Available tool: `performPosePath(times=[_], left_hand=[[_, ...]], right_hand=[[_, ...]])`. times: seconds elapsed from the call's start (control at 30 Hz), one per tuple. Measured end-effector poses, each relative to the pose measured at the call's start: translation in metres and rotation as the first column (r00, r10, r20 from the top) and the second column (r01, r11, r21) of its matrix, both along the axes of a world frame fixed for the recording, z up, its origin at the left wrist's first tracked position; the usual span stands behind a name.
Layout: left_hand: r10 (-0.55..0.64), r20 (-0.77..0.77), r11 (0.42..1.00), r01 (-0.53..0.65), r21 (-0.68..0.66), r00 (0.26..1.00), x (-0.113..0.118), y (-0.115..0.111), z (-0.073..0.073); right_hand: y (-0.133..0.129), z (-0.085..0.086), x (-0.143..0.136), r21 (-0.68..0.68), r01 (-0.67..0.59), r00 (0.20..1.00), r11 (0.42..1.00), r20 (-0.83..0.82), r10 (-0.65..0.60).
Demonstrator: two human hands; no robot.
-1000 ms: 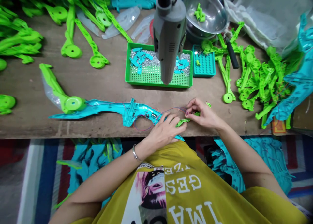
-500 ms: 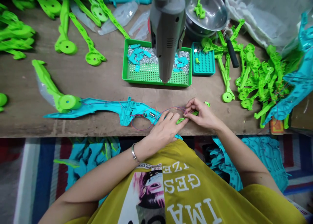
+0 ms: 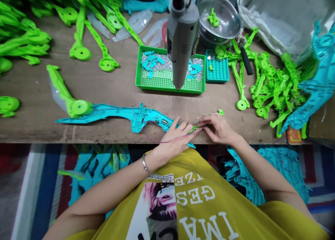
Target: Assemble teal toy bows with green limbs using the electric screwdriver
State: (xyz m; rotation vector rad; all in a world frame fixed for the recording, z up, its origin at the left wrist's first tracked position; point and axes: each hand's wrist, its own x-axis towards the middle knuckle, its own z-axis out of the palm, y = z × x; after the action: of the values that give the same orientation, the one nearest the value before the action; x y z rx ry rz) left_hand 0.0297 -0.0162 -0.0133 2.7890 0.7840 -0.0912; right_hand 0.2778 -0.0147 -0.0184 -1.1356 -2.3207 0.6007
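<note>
A long blue plastic shell (image 3: 115, 114) lies across the front of the table, its inner side up, with red and purple wires and a small metal part in it. Over its right end is my left hand (image 3: 176, 137), fingers bent and gripping it; the fingertips and the contact are partly hidden. Just right of it, my right hand (image 3: 216, 128) pinches the thin wire (image 3: 183, 137), which loops across the back of my left hand. Between the hands shows a slim green plastic part (image 3: 193, 129). A green arm with a round hub (image 3: 81, 107) joins the shell's left end.
An electric screwdriver (image 3: 182, 48) hangs over a green tray (image 3: 170, 88) of screws and blue pieces. Behind stands a metal bowl (image 3: 225, 14). Green parts (image 3: 274, 82) are heaped at right, more at left. A small green piece (image 3: 221, 112) lies beyond my right hand.
My right hand has shifted slightly right and down, drawing the wire, which now crosses over my left hand instead of arching behind it. The camera view has shifted a little.
</note>
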Motion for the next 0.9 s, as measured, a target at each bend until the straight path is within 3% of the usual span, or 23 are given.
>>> performPosePath(times=[0.17,0.23,0.33,0.43,0.53,0.57,0.63,0.73,0.8,0.9], left_hand=[[0.105,0.115,0.993,-0.110,0.036,0.988,-0.003,-0.024,-0.004],[0.107,0.183,0.993,-0.113,0.021,0.977,-0.006,-0.034,-0.004],[0.031,0.248,0.999,-0.021,-0.042,0.968,-0.020,-0.045,0.001],[-0.046,0.332,0.975,0.114,-0.190,0.942,-0.040,-0.042,0.022],[-0.008,0.490,0.886,0.233,-0.401,0.872,-0.054,-0.027,0.054],[0.048,0.542,0.878,0.223,-0.423,0.839,-0.055,-0.021,0.063],[0.139,0.598,0.939,0.088,-0.334,0.789,-0.049,-0.009,0.073],[0.135,0.544,0.990,-0.129,-0.050,0.828,-0.028,0.006,0.061],[0.101,0.450,0.991,-0.131,0.036,0.887,-0.011,0.012,0.043],[0.083,0.327,0.993,-0.108,0.057,0.941,0.006,0.014,0.018]], right_hand=[[-0.018,-0.006,0.000,0.225,-0.036,0.991,0.974,0.137,0.005],[-0.023,-0.007,-0.002,0.241,-0.003,0.989,0.970,0.144,-0.033],[-0.028,-0.007,-0.004,0.189,0.070,0.994,0.980,0.070,-0.084],[-0.029,-0.006,-0.007,0.032,0.154,0.986,0.988,-0.062,-0.152],[-0.027,-0.005,-0.008,-0.144,0.185,0.961,0.972,-0.181,-0.209],[-0.027,-0.005,-0.008,-0.178,0.185,0.953,0.967,-0.209,-0.221],[-0.026,-0.005,-0.008,-0.201,0.192,0.938,0.961,-0.249,-0.240],[-0.023,-0.006,-0.008,-0.184,0.235,0.924,0.954,-0.264,-0.279],[-0.021,-0.005,-0.009,-0.175,0.278,0.918,0.944,-0.241,-0.315],[-0.019,-0.005,-0.011,-0.150,0.360,0.910,0.921,-0.162,-0.382]])
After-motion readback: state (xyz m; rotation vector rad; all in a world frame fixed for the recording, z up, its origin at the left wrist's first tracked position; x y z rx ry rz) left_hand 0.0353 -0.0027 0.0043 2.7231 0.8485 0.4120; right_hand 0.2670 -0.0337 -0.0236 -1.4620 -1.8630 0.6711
